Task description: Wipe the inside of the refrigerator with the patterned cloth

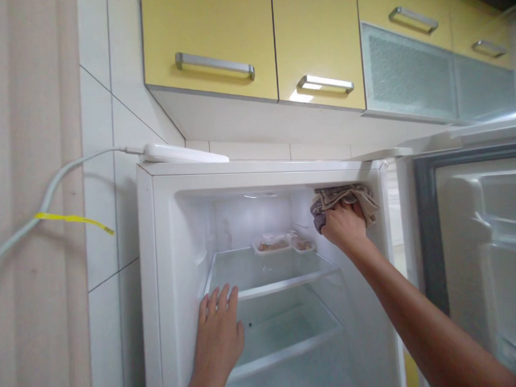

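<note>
the right hand (343,224) is clenched around a grey-brown cloth (346,198), pressing it into the upper right corner inside the open fridge (158,249), right where the ceiling meets the side wall. the left hand (219,326) lies flat and released, fingers spread, against the front edge of the left inner wall, just beside the upper glass shelf (265,273); it grasps nothing.

the cloth looks soft, limp and light, bunched into folds that spill past the knuckles. it probably bends to any corner and is best held as a wad in the palm, as it is here, since a loose edge would flop. whether it is damp cannot be told.

two shallow trays of food (281,244) sit at the back of the upper shelf, well apart from both hands; what they hold is too blurred to name. a lower shelf (290,335) shows beneath. the fridge door (478,252) stands open on the right, cut off by the frame edge. a white power strip (183,154) rests on top of the fridge, its cable (48,197) running off left. yellow cabinets (251,40) hang above. the fingertips of the right hand are hidden by the cloth.
</note>
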Demonstrator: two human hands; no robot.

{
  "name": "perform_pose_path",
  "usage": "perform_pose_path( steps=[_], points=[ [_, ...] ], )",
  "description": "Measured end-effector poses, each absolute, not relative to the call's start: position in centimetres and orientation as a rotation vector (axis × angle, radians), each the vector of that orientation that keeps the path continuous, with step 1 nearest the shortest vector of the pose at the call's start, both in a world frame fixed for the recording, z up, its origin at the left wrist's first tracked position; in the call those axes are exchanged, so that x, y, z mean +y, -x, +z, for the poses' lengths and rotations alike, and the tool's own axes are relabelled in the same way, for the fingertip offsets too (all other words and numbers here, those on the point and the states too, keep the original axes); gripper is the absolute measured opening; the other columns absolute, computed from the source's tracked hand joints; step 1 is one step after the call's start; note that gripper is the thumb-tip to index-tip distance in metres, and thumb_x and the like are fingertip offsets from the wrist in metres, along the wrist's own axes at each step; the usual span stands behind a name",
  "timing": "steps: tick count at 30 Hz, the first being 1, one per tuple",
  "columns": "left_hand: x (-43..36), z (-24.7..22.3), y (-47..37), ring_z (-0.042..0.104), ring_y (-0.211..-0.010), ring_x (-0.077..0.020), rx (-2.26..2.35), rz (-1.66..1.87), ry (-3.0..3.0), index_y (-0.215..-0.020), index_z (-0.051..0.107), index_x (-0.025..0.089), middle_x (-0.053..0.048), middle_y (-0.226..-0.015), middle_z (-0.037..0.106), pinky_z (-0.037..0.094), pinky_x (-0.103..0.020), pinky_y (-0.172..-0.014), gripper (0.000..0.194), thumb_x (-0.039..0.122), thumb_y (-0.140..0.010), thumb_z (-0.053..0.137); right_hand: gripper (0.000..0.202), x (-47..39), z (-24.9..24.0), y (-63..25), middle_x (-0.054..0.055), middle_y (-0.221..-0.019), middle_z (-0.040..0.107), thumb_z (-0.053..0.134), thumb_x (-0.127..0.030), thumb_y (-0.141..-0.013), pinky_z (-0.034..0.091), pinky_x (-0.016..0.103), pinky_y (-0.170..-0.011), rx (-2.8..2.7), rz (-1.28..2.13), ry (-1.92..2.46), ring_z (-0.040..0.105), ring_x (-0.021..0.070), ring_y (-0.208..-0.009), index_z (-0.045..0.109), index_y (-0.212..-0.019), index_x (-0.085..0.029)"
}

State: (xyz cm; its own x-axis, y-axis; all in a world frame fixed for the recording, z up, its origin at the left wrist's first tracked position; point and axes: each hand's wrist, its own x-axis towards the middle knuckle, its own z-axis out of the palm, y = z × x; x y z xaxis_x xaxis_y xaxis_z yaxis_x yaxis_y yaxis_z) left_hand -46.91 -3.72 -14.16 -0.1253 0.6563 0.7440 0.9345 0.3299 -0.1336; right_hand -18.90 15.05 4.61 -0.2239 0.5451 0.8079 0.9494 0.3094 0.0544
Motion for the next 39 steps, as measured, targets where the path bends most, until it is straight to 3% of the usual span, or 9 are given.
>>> perform_pose_path(
  steps=[6,13,17,20,25,31,35,39],
  points=[
    [-3.2,-15.2,47.9,0.052,-0.135,-0.0319,-1.738,-0.434,1.362,-0.141,0.056,0.019,-0.009,-0.145,0.062,0.030,-0.053,-0.119,0.055,0.019,-0.086,0.052,0.039,20.2,4.4,23.0,0.022,-0.125,0.069,0.049,-0.026,-0.086,0.028,0.045,-0.114,-1.968,-0.740,1.314,0.053,0.0337,-0.126,0.072,-0.114,-0.009],
    [-2.9,-15.7,48.3,0.054,-0.130,-0.0288,-1.586,-0.443,1.295,-0.138,0.056,0.020,-0.007,-0.139,0.066,0.026,-0.049,-0.118,0.059,0.017,-0.079,0.055,0.038,28.9,4.5,29.1,0.019,-0.128,0.069,0.050,-0.021,-0.089,0.022,0.038,-0.118,-2.155,-0.749,1.237,0.054,0.0283,-0.128,0.071,-0.118,-0.010],
    [-2.7,-16.5,49.0,0.052,-0.132,-0.0282,-1.564,-0.428,1.308,-0.142,0.051,0.024,-0.005,-0.142,0.064,0.023,-0.047,-0.120,0.066,0.019,-0.076,0.057,0.035,32.5,4.9,31.5,0.014,-0.131,0.069,0.054,-0.028,-0.093,0.024,0.044,-0.119,-2.246,-0.767,1.253,0.055,0.0254,-0.129,0.069,-0.119,-0.012],
    [-2.7,-16.9,49.2,0.049,-0.136,-0.0278,-1.604,-0.419,1.299,-0.145,0.047,0.027,-0.003,-0.146,0.062,0.022,-0.047,-0.121,0.071,0.018,-0.075,0.056,0.038,33.9,4.8,32.4,0.016,-0.136,0.066,0.052,-0.024,-0.092,0.019,0.044,-0.121,-2.275,-0.783,1.247,0.051,0.0261,-0.135,0.068,-0.124,-0.013],
    [-3.0,-16.5,48.5,0.049,-0.137,-0.0270,-1.695,-0.431,1.321,-0.146,0.048,0.027,-0.002,-0.147,0.061,0.024,-0.048,-0.122,0.067,0.019,-0.080,0.055,0.039,32.7,3.2,31.3,0.021,-0.128,0.070,0.054,-0.020,-0.083,0.024,0.047,-0.118,-2.326,-0.787,1.229,0.057,0.0290,-0.128,0.074,-0.116,-0.013],
    [-3.3,-15.5,47.5,0.050,-0.136,-0.0292,-1.826,-0.526,1.355,-0.141,0.055,0.025,-0.006,-0.146,0.061,0.026,-0.050,-0.122,0.058,0.025,-0.083,0.058,0.037,27.7,-0.3,27.7,0.019,-0.120,0.074,0.048,-0.021,-0.089,0.030,0.039,-0.112,-2.362,-0.804,1.109,0.061,0.0271,-0.118,0.075,-0.110,-0.008],
    [-3.6,-15.2,47.3,0.048,-0.139,-0.0293,-1.847,-0.534,1.378,-0.143,0.054,0.024,-0.006,-0.149,0.059,0.025,-0.050,-0.124,0.057,0.023,-0.085,0.057,0.033,24.6,-1.7,25.6,0.017,-0.111,0.077,0.050,-0.018,-0.086,0.033,0.040,-0.109,-2.311,-0.789,1.137,0.065,0.0273,-0.110,0.077,-0.103,-0.010],
    [-3.2,-15.5,47.4,0.047,-0.140,-0.0304,-1.860,-0.556,1.361,-0.143,0.054,0.023,-0.007,-0.149,0.058,0.024,-0.052,-0.124,0.060,0.019,-0.083,0.057,0.040,21.4,-3.2,23.4,0.019,-0.124,0.073,0.049,-0.015,-0.085,0.029,0.043,-0.115,-2.204,-0.782,1.196,0.061,0.0304,-0.122,0.074,-0.116,-0.010]
  ],
)
